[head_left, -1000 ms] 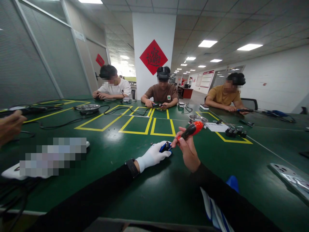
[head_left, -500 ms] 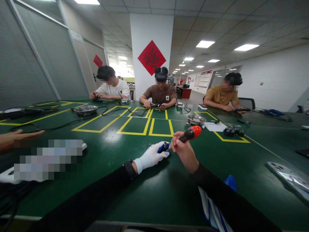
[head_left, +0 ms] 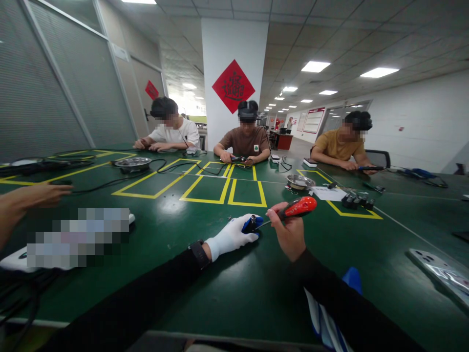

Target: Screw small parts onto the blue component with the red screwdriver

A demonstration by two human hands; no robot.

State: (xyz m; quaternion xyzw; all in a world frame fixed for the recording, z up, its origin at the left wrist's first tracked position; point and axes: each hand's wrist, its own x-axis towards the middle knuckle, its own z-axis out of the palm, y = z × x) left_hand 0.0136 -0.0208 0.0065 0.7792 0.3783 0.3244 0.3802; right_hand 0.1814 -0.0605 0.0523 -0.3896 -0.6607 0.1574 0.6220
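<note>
now screwdriver [head_left: 298, 208] flatter than before

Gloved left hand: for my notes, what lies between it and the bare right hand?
In the head view, the thin shaft of the screwdriver lies there, pointing from the right hand toward the dark piece in the left hand.

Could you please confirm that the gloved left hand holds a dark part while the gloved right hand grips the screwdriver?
Not quite: the head view shows the right hand bare. It does grip the screwdriver, and the gloved left hand does hold a dark part.
</note>
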